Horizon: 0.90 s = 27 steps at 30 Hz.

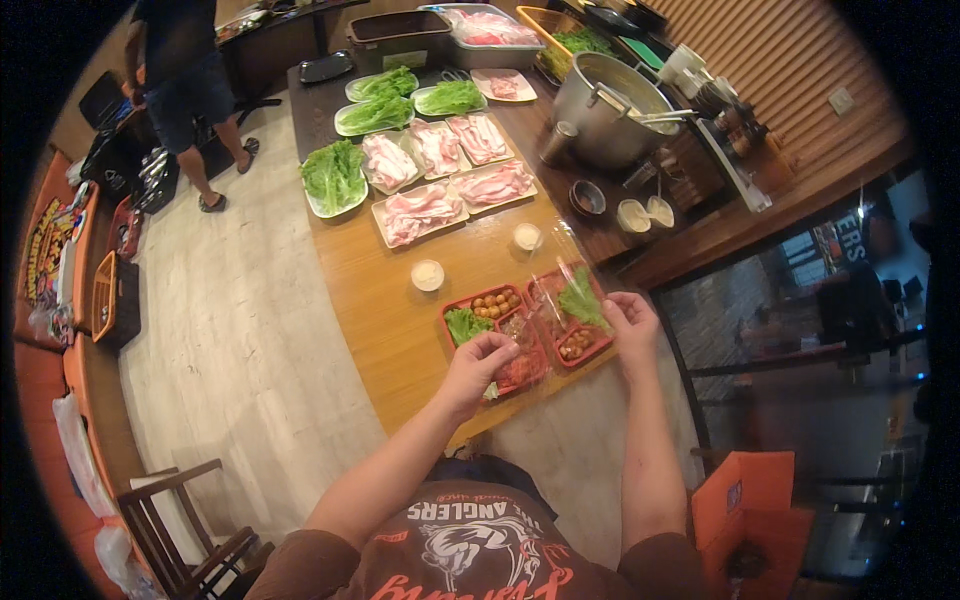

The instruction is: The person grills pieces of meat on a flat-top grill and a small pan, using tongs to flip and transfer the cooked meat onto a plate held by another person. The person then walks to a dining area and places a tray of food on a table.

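My left hand (483, 371) and my right hand (630, 322) are both pinched closed on a clear plastic sheet (568, 245), spread between them above two red food trays; whether it is loose film or a bag I cannot tell. The left tray (446, 318) holds lettuce, round brown balls and reddish food in separate compartments. Close beside it, the right tray (590, 356) contains a lettuce leaf, nuts or beans and reddish pieces, partly seen through the plastic. Two small cups of pale sauce, a left cup (427, 275) and a right cup (527, 237), stand just beyond the trays.
Plates of sliced raw meat (420, 212) and lettuce plates (333, 177) fill the table's far part. A large metal pot (612, 110) stands at the far right, near small sauce bowls (634, 215). A wooden chair (195, 540) is at lower left; another person (185, 85) stands beyond the table.
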Each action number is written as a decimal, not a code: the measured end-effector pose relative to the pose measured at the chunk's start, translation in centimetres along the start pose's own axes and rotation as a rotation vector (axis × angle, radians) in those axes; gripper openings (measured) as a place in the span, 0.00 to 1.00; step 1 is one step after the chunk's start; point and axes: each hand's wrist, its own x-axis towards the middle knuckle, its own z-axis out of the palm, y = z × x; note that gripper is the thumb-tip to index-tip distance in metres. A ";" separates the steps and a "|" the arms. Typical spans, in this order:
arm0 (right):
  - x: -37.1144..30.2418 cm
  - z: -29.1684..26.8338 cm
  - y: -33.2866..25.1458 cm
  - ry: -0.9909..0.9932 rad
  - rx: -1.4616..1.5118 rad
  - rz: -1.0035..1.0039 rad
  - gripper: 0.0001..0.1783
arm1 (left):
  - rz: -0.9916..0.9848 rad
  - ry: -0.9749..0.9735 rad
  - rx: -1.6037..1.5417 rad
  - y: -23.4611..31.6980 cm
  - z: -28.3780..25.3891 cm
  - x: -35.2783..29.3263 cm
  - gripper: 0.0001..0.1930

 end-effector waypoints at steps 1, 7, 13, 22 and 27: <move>-0.1 -0.2 -0.7 -0.002 0.023 -0.044 0.07 | -0.049 0.035 0.001 0.7 0.5 -0.8 0.07; -3.2 -0.4 -2.5 -0.072 0.194 -0.076 0.06 | 0.554 0.056 1.006 7.7 -2.6 -10.7 0.07; -6.7 4.0 -3.6 -0.119 0.201 -0.192 0.07 | 0.727 0.174 1.657 5.6 -8.0 -15.3 0.12; -14.2 20.9 0.0 -0.266 -0.431 -0.826 0.08 | 0.730 0.249 1.787 -2.1 -20.3 -12.6 0.14; -18.8 27.3 5.0 -0.365 -0.779 -0.653 0.08 | 0.636 0.229 1.640 -1.4 -24.9 -11.6 0.16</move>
